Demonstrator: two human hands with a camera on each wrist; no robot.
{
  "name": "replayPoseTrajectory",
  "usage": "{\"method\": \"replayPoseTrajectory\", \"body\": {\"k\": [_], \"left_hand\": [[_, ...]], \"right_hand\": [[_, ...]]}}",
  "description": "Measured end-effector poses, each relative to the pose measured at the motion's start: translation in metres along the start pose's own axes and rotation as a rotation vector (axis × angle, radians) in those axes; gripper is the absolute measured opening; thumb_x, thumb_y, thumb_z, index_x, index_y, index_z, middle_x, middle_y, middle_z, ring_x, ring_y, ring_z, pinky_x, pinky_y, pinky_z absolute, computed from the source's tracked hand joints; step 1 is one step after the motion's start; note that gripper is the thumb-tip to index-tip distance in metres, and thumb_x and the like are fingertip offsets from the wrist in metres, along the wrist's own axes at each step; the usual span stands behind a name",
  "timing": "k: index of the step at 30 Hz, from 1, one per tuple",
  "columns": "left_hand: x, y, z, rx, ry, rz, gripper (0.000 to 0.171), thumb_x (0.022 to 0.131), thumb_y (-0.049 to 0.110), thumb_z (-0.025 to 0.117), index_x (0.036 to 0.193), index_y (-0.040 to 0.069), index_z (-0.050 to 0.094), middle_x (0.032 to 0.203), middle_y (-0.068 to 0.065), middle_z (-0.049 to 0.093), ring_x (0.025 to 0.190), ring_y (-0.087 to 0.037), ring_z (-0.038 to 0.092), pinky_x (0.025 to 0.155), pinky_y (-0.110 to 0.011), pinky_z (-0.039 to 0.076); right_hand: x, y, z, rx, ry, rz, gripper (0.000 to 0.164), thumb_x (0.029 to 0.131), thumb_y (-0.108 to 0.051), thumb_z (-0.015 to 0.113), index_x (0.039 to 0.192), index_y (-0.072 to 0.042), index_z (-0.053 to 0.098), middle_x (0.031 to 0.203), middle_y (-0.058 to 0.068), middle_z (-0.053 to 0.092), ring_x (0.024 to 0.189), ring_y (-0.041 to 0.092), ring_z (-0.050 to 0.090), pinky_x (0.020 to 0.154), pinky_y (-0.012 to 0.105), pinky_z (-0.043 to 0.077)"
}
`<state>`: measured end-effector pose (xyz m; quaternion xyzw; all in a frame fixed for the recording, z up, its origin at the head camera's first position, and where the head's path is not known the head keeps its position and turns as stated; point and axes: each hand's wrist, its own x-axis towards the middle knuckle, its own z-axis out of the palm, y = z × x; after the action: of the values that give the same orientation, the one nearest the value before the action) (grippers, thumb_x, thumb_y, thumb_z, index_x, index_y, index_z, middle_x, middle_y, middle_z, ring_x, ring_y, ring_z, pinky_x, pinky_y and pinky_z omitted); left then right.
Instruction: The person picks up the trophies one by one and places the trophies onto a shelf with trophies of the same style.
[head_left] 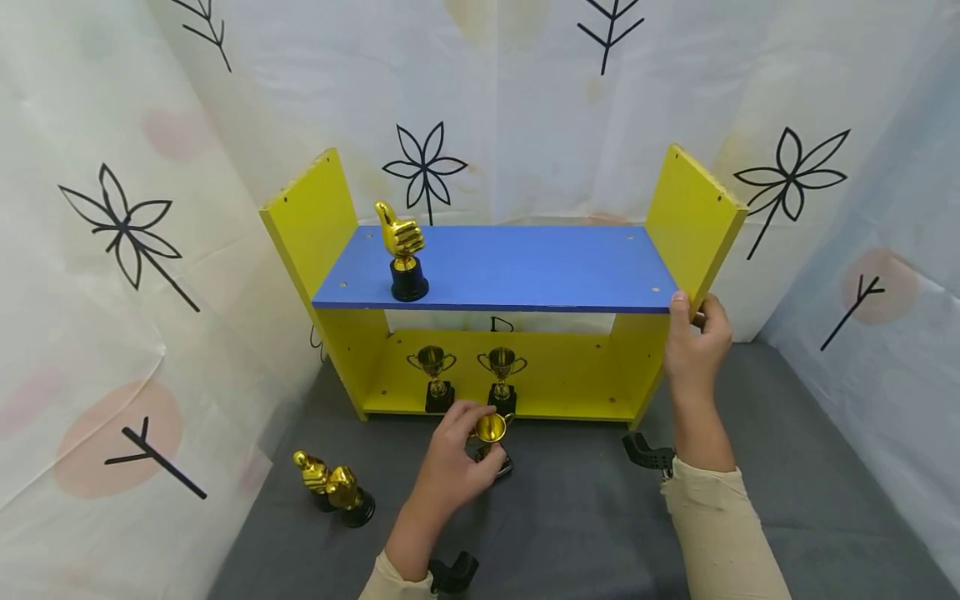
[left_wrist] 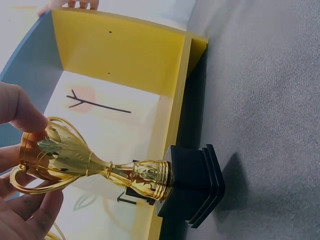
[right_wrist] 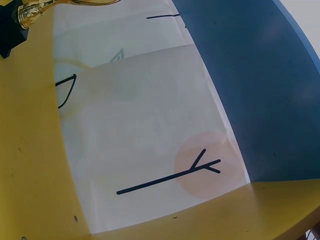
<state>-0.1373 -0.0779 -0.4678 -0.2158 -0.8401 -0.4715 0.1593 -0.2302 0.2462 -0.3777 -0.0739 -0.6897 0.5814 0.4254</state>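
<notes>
My left hand grips a gold trophy cup by its bowl, thumb on one side and fingers on the other. The cup's black base is close over the grey cloth in front of the shelf. My right hand holds the front edge of the yellow-and-blue shelf unit at its right side panel, where the blue board meets it. Two more trophy cups, a left one and a right one, stand upright on the yellow lower board.
A gold thumbs-up trophy stands at the left of the blue board. Two similar gold trophies stand close together on the grey cloth, left of my left hand. Patterned white cloth hangs behind and at both sides.
</notes>
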Motion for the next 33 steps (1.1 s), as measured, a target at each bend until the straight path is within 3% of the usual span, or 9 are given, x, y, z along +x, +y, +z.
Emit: {"method": "replayPoseTrajectory", "body": {"k": [7,27,33], "left_hand": [[0.001,0.003,0.003,-0.002,-0.014,0.016,0.044,0.088,0.003,0.078,0.13,0.009,0.071,0.123,-0.001,0.062,0.094,-0.012,0.063,0.081,-0.027,0.058],[0.01,0.006,0.013,0.017,-0.068,0.075,0.045,0.089,0.005,0.076,0.134,0.008,0.07,0.131,-0.004,0.062,0.103,-0.013,0.064,0.085,-0.041,0.059],[0.012,0.008,0.017,0.004,-0.073,0.09,0.045,0.089,0.005,0.077,0.134,0.009,0.07,0.132,-0.004,0.062,0.103,-0.014,0.063,0.083,-0.04,0.059]], "right_hand": [[0.0,0.001,0.0,0.004,-0.004,0.015,0.034,0.103,-0.034,0.061,0.118,-0.006,0.073,0.099,-0.02,0.061,0.089,0.007,0.052,0.078,0.027,0.039],[0.0,0.002,0.0,-0.001,-0.007,0.013,0.035,0.103,-0.034,0.061,0.119,-0.005,0.073,0.1,-0.021,0.061,0.089,0.007,0.053,0.076,0.027,0.041],[0.0,0.001,0.0,0.0,-0.008,0.016,0.034,0.103,-0.034,0.061,0.118,-0.006,0.073,0.099,-0.021,0.061,0.089,0.007,0.053,0.077,0.027,0.041]]}}
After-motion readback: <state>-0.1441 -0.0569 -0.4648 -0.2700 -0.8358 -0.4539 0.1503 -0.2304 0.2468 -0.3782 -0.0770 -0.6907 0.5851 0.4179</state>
